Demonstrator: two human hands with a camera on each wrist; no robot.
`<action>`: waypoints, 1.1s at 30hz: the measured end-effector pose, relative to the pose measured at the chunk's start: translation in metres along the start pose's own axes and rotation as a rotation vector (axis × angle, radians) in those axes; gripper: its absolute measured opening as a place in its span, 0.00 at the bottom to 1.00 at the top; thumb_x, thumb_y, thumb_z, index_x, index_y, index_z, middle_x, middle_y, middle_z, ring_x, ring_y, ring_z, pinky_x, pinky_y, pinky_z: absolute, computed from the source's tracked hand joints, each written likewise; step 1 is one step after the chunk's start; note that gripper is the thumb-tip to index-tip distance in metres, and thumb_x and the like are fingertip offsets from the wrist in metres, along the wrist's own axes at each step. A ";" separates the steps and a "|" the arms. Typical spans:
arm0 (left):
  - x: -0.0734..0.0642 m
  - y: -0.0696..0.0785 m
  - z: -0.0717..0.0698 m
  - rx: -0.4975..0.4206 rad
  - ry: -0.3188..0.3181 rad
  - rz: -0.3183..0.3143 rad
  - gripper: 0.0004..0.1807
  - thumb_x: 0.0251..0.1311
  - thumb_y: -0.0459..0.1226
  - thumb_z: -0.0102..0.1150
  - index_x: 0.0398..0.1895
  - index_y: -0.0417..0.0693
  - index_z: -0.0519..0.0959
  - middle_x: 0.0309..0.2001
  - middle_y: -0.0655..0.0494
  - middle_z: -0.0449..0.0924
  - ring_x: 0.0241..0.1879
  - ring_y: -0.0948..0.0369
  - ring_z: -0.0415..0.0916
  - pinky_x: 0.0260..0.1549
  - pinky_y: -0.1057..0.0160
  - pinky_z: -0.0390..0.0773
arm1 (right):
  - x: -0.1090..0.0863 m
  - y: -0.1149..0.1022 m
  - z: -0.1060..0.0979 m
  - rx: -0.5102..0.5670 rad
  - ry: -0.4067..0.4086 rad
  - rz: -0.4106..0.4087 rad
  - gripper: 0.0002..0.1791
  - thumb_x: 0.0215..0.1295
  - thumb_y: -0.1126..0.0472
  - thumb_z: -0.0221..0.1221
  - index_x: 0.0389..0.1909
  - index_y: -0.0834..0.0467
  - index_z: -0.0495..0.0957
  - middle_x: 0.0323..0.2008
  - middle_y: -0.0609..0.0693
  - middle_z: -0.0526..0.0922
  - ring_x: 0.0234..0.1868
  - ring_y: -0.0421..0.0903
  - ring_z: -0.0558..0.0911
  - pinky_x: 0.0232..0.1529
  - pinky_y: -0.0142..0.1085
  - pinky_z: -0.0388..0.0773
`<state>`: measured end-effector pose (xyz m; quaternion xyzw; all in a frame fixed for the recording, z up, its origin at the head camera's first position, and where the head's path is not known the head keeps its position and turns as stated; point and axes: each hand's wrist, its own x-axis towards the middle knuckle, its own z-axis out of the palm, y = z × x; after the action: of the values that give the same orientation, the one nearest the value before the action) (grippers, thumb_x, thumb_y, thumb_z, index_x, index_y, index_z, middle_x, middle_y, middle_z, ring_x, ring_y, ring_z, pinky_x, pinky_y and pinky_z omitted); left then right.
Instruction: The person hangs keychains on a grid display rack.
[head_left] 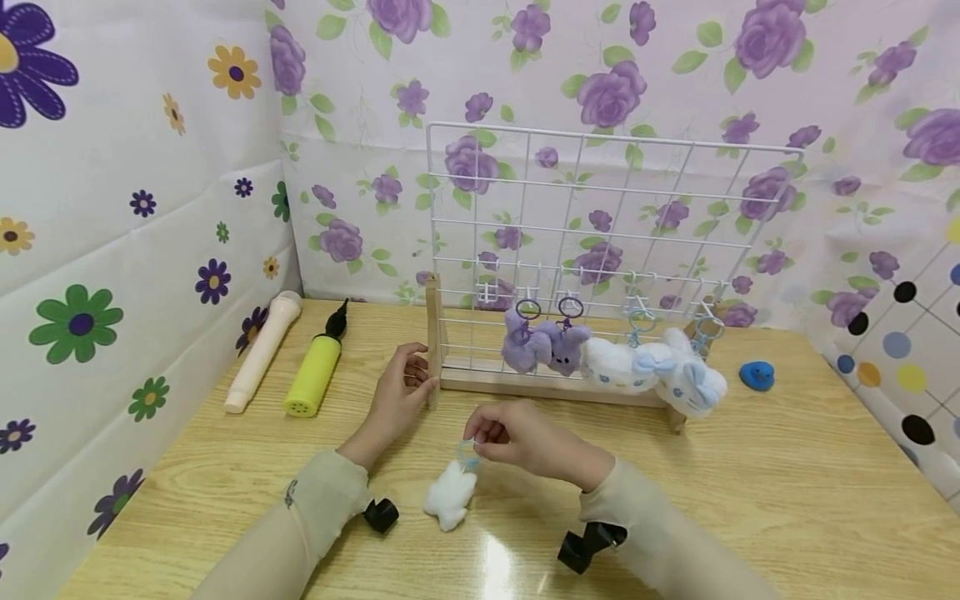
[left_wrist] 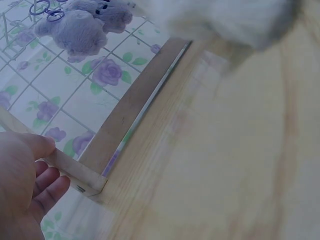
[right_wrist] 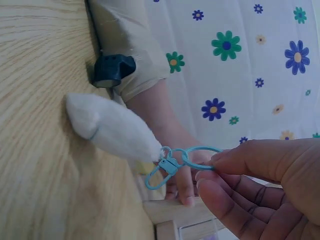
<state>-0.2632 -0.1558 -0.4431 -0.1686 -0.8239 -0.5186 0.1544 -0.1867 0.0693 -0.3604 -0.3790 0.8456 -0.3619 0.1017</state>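
Observation:
My right hand [head_left: 532,437] pinches the light-blue ring of a white plush keychain [head_left: 450,497] between thumb and index finger. A blue clasp [right_wrist: 168,166] joins the ring to the plush, which hangs low over the table with its face turned out of sight. My left hand [head_left: 401,387] holds the left wooden post [head_left: 433,333] of a white wire grid rack [head_left: 615,187], thumb in front and fingers behind. Two purple plush keychains [head_left: 567,348] hang from hooks on the grid. To their right hang two white cat plush keychains [head_left: 690,387] with blue bows.
On the left of the wooden table [head_left: 750,500] lie a yellow hand pump [head_left: 313,373] with a black nozzle and a pale tube-shaped thing [head_left: 264,350]. A small blue toy duck [head_left: 757,375] sits right of the rack. Patterned cloth walls enclose the table's back and sides.

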 end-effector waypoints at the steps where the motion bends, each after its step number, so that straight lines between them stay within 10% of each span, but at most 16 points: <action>1: 0.000 0.000 0.000 -0.003 -0.001 0.001 0.26 0.58 0.28 0.62 0.59 0.43 0.65 0.43 0.42 0.75 0.39 0.52 0.74 0.39 0.64 0.76 | 0.000 -0.002 -0.002 -0.005 0.002 -0.006 0.05 0.65 0.67 0.58 0.40 0.59 0.79 0.32 0.49 0.83 0.32 0.32 0.78 0.36 0.26 0.78; 33: 0.001 0.000 0.000 -0.005 -0.009 -0.001 0.25 0.59 0.27 0.61 0.59 0.42 0.65 0.44 0.42 0.75 0.39 0.53 0.75 0.37 0.68 0.76 | 0.011 -0.033 -0.081 -0.204 0.068 -0.031 0.05 0.64 0.68 0.60 0.40 0.60 0.80 0.32 0.50 0.84 0.32 0.37 0.80 0.36 0.28 0.79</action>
<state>-0.2640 -0.1561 -0.4427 -0.1707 -0.8235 -0.5199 0.1500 -0.2116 0.0896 -0.2782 -0.3878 0.8750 -0.2883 0.0281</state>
